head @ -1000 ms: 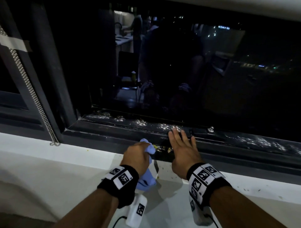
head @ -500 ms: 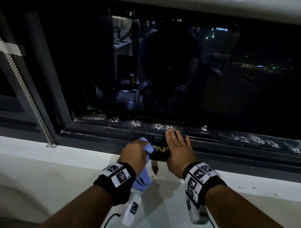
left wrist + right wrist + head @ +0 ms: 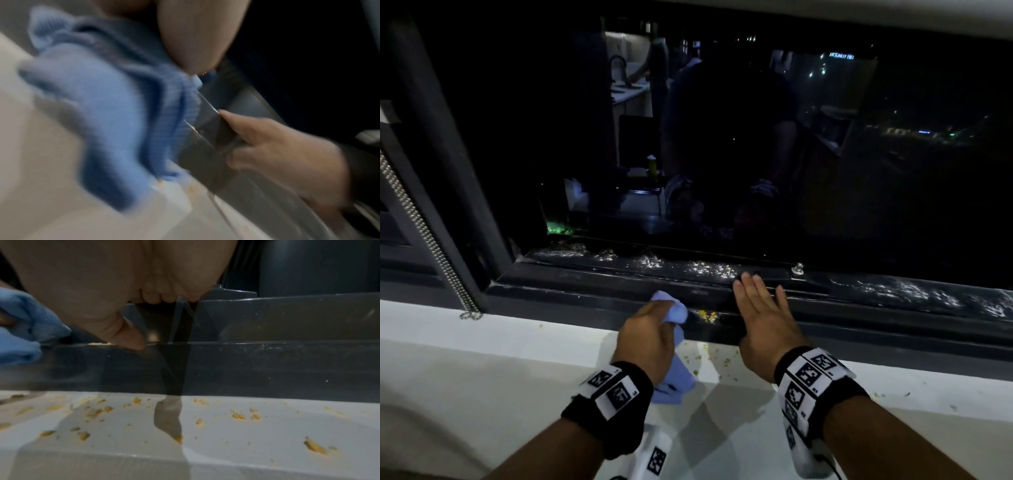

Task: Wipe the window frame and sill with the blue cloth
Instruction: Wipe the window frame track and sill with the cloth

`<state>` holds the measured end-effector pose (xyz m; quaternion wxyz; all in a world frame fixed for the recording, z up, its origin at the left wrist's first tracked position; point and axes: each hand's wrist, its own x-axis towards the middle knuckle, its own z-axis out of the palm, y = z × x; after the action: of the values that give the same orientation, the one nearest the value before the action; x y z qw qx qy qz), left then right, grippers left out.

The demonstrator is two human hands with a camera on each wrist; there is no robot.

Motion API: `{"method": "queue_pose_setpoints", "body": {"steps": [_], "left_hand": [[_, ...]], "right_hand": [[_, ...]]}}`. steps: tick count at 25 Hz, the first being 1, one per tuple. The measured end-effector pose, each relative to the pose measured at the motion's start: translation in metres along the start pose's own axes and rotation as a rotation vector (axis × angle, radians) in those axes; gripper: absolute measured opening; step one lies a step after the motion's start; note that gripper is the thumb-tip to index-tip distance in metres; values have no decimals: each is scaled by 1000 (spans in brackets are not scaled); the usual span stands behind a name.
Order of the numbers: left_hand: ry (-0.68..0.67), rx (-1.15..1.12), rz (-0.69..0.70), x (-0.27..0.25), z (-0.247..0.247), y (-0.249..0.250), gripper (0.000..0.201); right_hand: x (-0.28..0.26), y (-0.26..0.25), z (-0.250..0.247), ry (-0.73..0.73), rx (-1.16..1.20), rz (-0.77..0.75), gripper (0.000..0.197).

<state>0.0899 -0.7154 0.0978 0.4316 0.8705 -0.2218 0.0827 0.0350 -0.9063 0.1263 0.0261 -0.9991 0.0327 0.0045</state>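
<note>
My left hand (image 3: 650,329) grips a bunched blue cloth (image 3: 671,310) against the front ledge of the dark window frame (image 3: 592,291); the cloth's tail (image 3: 98,123) hangs down over the white sill (image 3: 500,359). To its right, my right hand (image 3: 760,308) lies flat on the frame with fingers straight, its thumb (image 3: 127,335) touching the ledge. Yellow crumbs (image 3: 705,315) sit on the ledge between the two hands. More crumbs (image 3: 238,416) are scattered over the sill below.
Dark glass (image 3: 722,154) fills the window above the frame, reflecting a room. White specks (image 3: 893,291) dot the inner track to the right. A small metal knob (image 3: 798,269) stands on the track. A beaded chain (image 3: 431,240) hangs at the left.
My left hand with the cloth has shifted left along the ledge, leaving the yellow crumbs uncovered between the hands. More crumbs show on the sill. The right hand stays flat on the frame.
</note>
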Motion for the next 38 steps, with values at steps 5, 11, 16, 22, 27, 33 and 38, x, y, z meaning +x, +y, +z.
{"method": "queue_pose_setpoints", "body": {"steps": [5,11,16,22,27,33,38], "left_hand": [[4,28,-55,6,21,25,27],[-177,340,-56,21,43,60,33],[-305,502,-106,10,63,66,33],[-157,334,-69,9,36,48,23],[-293,479,-94,12,51,51,39],[-59,299,-88,20,33,34,30],[-216,365,-93,13,33,36,32]], "right_hand": [[-1,1,-2,-14,30,-22,94],[-2,3,-12,-41,83,-54,98],[1,8,-8,-18,116,-73,101],[-1,10,-9,2,97,-96,100],[1,9,-7,-22,104,-81,101],[-6,6,-16,-38,123,-88,92],[-8,5,-18,-52,132,-85,91]]}}
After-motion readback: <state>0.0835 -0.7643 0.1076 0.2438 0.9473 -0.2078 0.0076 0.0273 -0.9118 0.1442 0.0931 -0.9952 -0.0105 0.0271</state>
